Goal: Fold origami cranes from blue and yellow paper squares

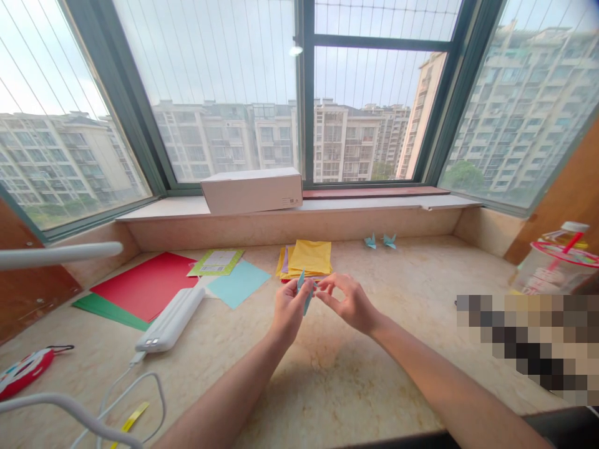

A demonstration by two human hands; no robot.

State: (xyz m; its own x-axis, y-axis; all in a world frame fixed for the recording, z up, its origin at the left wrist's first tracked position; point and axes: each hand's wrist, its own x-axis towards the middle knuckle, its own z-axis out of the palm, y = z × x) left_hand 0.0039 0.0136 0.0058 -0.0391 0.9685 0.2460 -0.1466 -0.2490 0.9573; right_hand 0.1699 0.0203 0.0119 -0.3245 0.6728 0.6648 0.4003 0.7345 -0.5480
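Note:
My left hand (291, 307) pinches a small light-blue folded paper (306, 304) above the middle of the stone sill. Its narrow pointed tip sticks up past my thumb. From the right, my right hand (347, 302) closes thumb and forefinger on a small blue point at the paper's side. Behind the hands lies a stack of yellow paper packets (311, 257), with some purple showing at its left. Two finished light-blue paper cranes (380, 241) stand farther back on the right. A flat light-blue paper sheet (239, 284) rests left of my hands.
Red sheets (150, 284) lie over green paper (111, 312) at the left, beside a yellow-green packet (216, 262). A white power bank (169, 319) trails a cable. A white box (253, 190) sits on the ledge; a cup (552, 271) and bottle stand far right.

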